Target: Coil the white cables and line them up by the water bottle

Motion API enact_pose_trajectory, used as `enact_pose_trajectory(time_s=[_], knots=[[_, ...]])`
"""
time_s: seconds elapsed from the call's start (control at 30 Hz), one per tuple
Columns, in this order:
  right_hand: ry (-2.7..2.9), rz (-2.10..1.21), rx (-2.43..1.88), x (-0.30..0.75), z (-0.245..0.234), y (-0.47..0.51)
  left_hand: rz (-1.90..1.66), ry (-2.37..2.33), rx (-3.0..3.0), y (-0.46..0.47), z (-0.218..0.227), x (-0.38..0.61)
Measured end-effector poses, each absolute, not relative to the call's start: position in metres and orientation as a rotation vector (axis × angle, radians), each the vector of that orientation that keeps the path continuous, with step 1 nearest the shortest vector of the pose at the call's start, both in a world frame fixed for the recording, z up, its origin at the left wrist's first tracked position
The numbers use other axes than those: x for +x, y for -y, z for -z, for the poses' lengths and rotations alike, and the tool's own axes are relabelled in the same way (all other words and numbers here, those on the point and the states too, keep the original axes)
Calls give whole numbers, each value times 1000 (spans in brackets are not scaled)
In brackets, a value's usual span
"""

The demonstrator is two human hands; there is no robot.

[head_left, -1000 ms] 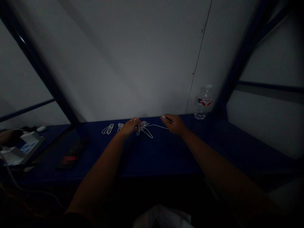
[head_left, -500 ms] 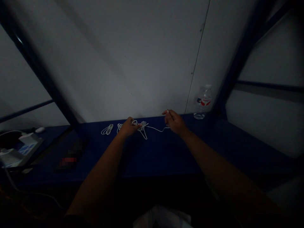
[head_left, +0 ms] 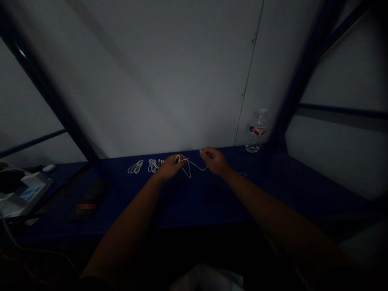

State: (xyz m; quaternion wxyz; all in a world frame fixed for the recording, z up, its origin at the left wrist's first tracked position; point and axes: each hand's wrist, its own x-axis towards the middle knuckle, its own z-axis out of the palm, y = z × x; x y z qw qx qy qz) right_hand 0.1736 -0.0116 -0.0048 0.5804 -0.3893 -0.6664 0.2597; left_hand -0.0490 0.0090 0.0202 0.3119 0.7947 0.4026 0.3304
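While beyond cable [head_left: 188,173], bottle [head_left: 257,130] upright.

Left hand [head_left: 168,168] and right hand [head_left: 215,161] pinched closed

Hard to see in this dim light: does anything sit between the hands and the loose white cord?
Nothing visible does. The left hand and right hand both hold the white cord; two coiled cords lie off to the left.

The tabletop [head_left: 197,202] lies bare in front. The wall [head_left: 182,81] closes the back; a bottle [head_left: 257,131] stands right, coils [head_left: 136,166] lie left, and a cord [head_left: 194,164] spans from left hand [head_left: 168,167] to right hand [head_left: 214,161].
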Motion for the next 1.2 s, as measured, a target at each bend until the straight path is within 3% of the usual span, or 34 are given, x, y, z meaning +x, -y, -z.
enact_pose_trajectory(time_s=[0.17, 0.37, 0.6, 0.9, 1.03, 1.2], knots=[[1302, -623, -855, 179, 0, 9, -1126, -1025, 1961, -9, -18, -44], [1099, -590, -924, 205, -7, 1, -1147, -775, 1463, -12, -20, -44], [1369, -673, -1049, 192, 0, 2, -1245, -620, 1016, -13, -25, -45], [1897, -859, -830, 137, 23, 18, -1023, -425, 1238, 12, -32, -29], [1878, -925, -818, 141, 22, 17, -996, -465, 1326, 16, -34, -29], [1663, -772, -932, 163, 14, 8, -1074, -511, 1249, 5, -30, -36]])
